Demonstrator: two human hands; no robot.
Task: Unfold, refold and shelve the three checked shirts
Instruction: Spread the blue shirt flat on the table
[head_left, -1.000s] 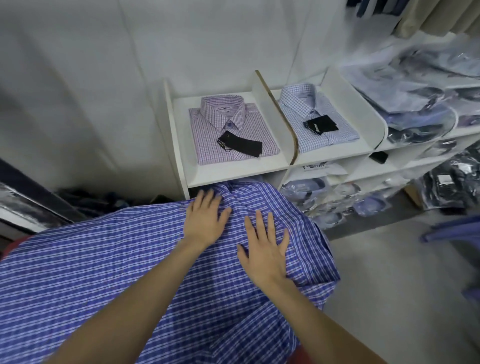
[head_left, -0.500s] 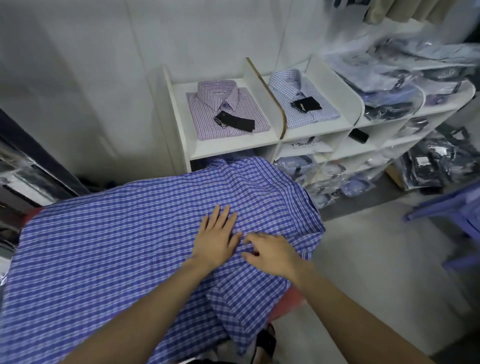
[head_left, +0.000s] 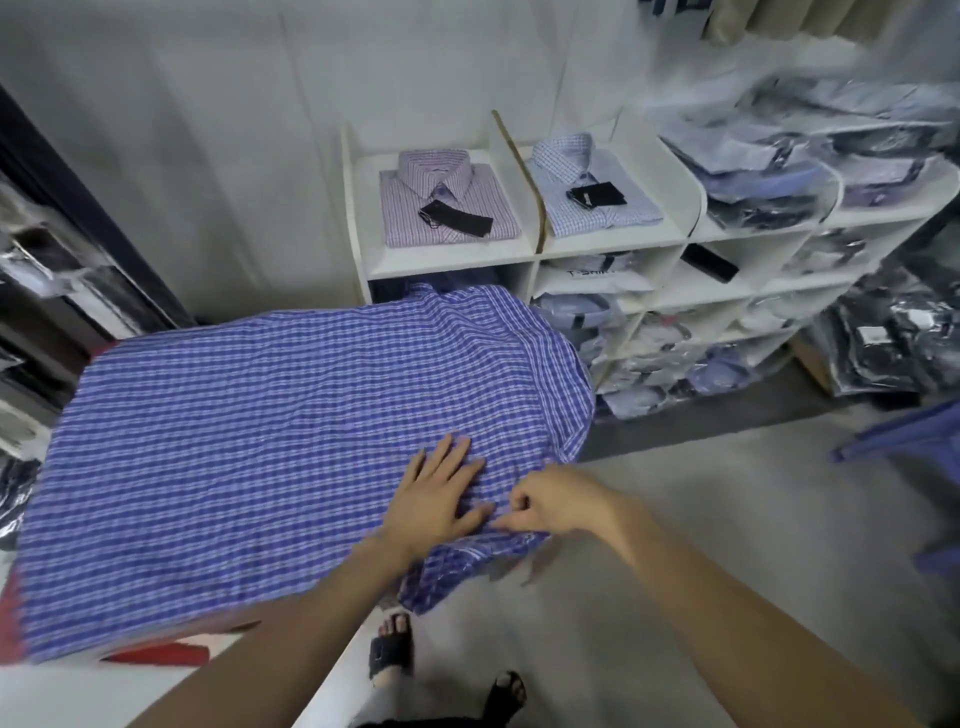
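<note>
One blue checked shirt (head_left: 249, 441) is spread flat in front of the white shelf (head_left: 613, 244), its sleeve hanging over the near edge. It is pressed down by the left hand (head_left: 434, 499), fingers straight and spread, while a fold of its cloth is pinched by the curled fingers of the right hand (head_left: 550, 501) just beside. Two folded checked shirts, one pink (head_left: 447, 205) and one pale blue (head_left: 592, 187), are laid in separate top compartments of the shelf, each bearing one black tag.
</note>
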